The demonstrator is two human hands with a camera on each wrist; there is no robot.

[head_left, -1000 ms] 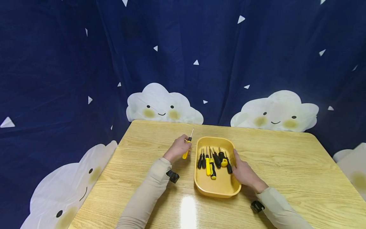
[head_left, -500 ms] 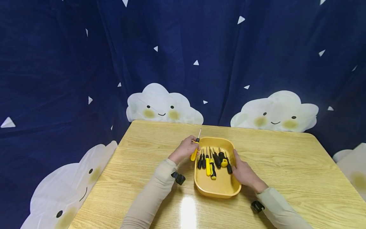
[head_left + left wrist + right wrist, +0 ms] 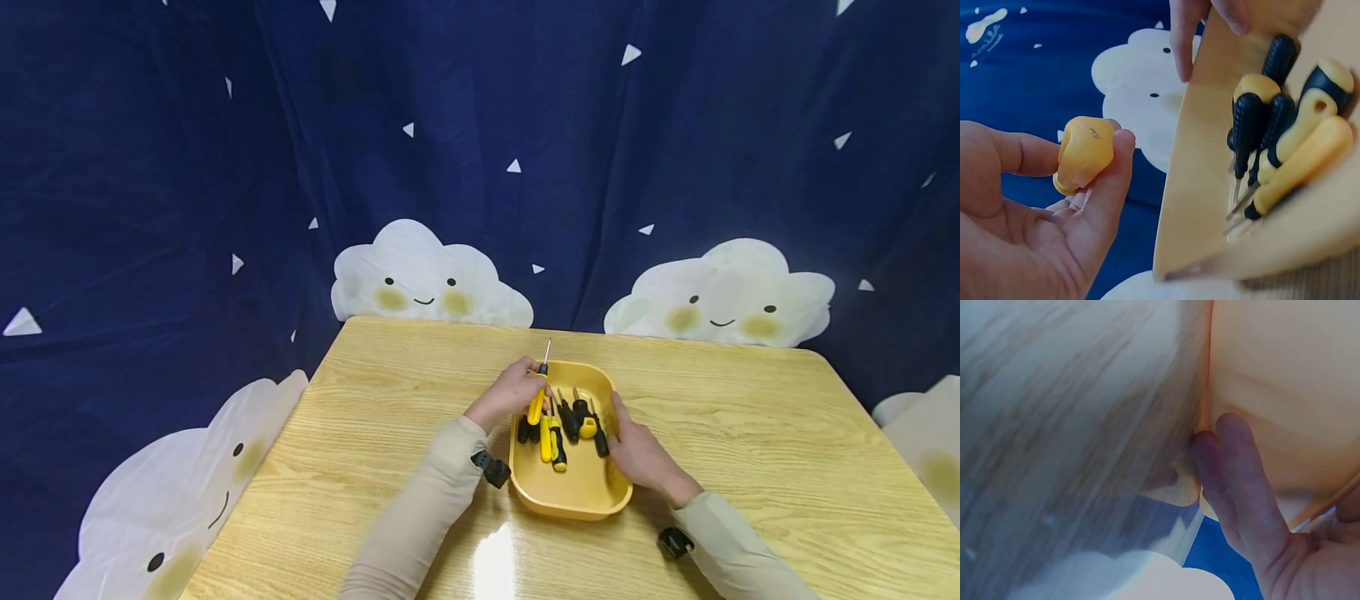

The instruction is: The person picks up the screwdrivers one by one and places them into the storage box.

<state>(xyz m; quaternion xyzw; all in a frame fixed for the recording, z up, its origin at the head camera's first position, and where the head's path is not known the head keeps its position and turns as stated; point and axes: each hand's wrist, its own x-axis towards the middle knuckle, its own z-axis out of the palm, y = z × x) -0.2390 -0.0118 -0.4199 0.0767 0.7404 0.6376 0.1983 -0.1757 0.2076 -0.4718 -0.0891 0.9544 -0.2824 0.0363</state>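
Observation:
My left hand point(image 3: 513, 390) is over the left rim of a yellow plastic tray point(image 3: 570, 496). It pinches a screwdriver point(image 3: 536, 407) with a yellow handle and black collar, shaft slanting up and away. In the left wrist view, the handle's butt end point(image 3: 1090, 147) sits between thumb and fingers. My right hand point(image 3: 641, 454) grips the tray's right wall; two fingers point(image 3: 1244, 481) lie along its outer side in the right wrist view. Inside the tray lie a yellow screwdriver point(image 3: 545, 448), a black-and-yellow one point(image 3: 558, 450) and several black-handled ones point(image 3: 601, 440). My left hand partly hides those at the left.
The tray stands on a wood-grain table point(image 3: 750, 442), whose far edge meets a dark blue curtain point(image 3: 465, 108) with white clouds and triangles. A small black camera point(image 3: 491, 469) is strapped to my left wrist, another point(image 3: 676, 542) to my right.
My left hand has carried the yellow screwdriver rightward, from beside the tray to over its left part. My right hand and the tray have stayed in place.

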